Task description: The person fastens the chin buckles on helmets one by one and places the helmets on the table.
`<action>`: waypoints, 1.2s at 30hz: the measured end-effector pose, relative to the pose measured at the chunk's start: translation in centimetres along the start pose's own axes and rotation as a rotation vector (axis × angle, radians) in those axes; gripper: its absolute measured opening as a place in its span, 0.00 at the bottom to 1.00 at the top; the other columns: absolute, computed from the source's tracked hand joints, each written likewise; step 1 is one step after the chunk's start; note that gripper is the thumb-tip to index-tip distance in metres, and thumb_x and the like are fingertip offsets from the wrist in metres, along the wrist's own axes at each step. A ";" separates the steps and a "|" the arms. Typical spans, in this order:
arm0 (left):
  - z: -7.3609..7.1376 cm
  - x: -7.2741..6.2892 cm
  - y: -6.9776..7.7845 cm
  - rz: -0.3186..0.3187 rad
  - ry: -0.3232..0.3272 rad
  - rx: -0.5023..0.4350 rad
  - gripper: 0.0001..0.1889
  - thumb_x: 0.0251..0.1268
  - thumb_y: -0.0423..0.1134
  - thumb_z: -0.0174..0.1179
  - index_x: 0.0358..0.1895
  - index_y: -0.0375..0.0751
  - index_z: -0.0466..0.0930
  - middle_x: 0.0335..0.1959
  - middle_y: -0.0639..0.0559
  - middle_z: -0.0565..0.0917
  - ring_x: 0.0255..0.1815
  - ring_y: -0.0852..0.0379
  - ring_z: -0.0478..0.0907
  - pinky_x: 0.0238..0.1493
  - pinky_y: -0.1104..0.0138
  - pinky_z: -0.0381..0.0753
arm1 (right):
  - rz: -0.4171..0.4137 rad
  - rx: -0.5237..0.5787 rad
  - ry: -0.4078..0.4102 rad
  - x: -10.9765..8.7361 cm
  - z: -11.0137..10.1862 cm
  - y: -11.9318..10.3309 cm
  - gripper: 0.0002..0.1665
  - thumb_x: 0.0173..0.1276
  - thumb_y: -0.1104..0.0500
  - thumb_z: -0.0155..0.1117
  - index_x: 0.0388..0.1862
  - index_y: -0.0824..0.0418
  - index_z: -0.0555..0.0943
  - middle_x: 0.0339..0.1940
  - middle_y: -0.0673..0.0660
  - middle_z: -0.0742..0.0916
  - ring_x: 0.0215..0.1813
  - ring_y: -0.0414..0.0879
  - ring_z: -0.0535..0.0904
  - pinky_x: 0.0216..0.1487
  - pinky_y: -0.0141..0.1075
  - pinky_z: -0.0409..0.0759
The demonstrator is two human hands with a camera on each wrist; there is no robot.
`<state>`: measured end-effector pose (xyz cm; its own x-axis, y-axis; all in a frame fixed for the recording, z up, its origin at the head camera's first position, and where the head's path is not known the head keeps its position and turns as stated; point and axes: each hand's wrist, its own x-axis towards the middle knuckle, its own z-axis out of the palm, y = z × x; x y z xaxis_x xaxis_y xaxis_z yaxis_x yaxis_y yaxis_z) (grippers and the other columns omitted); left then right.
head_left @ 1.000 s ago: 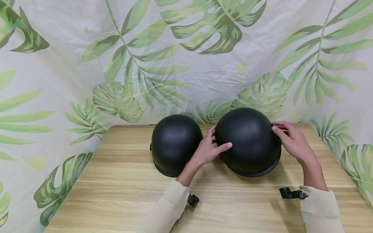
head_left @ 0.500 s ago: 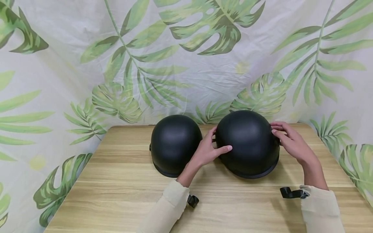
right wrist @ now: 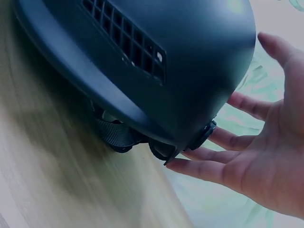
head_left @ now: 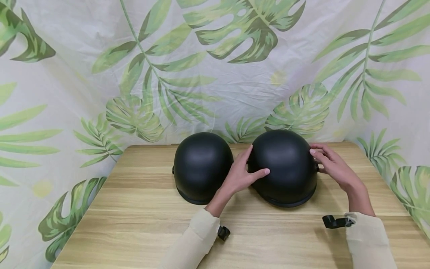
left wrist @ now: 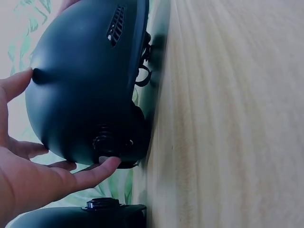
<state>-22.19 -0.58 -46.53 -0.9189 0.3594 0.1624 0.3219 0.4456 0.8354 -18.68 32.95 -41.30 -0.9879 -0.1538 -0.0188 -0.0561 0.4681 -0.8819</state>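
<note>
A black helmet [head_left: 283,168] is held from both sides, dome up, at the right of centre in the head view. My left hand [head_left: 239,172] grips its left side, thumb on the dome and fingers spread along the side. On the other side, my right hand [head_left: 334,164] holds it by the thumb and fingertips near the side knob [right wrist: 203,135]. Beneath the rim, a dark strap [right wrist: 116,135] hangs down in the right wrist view. Part of the rim stands off the table in the wrist views; whether any edge touches is hard to tell.
A second black helmet [head_left: 201,168] sits dome up on the wooden table [head_left: 141,224], just left of my left hand. Behind the table hangs a leaf-print cloth [head_left: 188,74]. Dark devices [head_left: 336,222] jut from both sleeves.
The held helmet has come down and shifted a little left, its front tilting less. Both hands have moved slightly with it. The left helmet stays put.
</note>
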 end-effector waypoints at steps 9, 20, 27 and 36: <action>-0.6 -1.0 2.4 -0.079 0.006 -0.046 0.52 0.62 0.57 0.74 0.87 0.53 0.57 0.86 0.46 0.64 0.80 0.38 0.71 0.76 0.40 0.74 | 0.041 0.077 -0.032 0.2 0.5 0.3 0.44 0.89 0.40 0.47 0.89 0.64 0.51 0.84 0.75 0.63 0.83 0.70 0.60 0.78 0.73 0.63; -0.1 -1.0 2.4 -0.026 0.082 0.066 0.46 0.66 0.55 0.75 0.85 0.54 0.65 0.73 0.39 0.74 0.63 0.38 0.77 0.65 0.48 0.81 | 0.061 0.032 -0.049 1.2 0.8 1.7 0.45 0.89 0.40 0.45 0.90 0.65 0.50 0.86 0.73 0.62 0.84 0.68 0.62 0.76 0.58 0.76; -0.2 -0.9 2.8 -0.037 0.054 0.052 0.44 0.70 0.52 0.73 0.84 0.46 0.65 0.80 0.41 0.72 0.75 0.40 0.77 0.75 0.47 0.78 | 0.037 0.029 -0.003 0.8 0.6 1.1 0.44 0.88 0.40 0.50 0.88 0.64 0.55 0.84 0.73 0.66 0.78 0.55 0.70 0.59 0.21 0.79; -2.3 -1.4 4.0 -0.011 -0.024 0.076 0.43 0.73 0.53 0.70 0.85 0.43 0.62 0.82 0.41 0.69 0.79 0.37 0.72 0.75 0.42 0.76 | 0.057 -0.239 0.031 -0.7 -0.3 -1.0 0.48 0.85 0.34 0.52 0.88 0.61 0.58 0.83 0.74 0.68 0.81 0.76 0.65 0.73 0.68 0.73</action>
<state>-20.10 -1.20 -42.22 -0.9170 0.3736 0.1400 0.3292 0.5104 0.7944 -17.95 32.86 -40.25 -0.9942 -0.0963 -0.0474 -0.0293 0.6686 -0.7430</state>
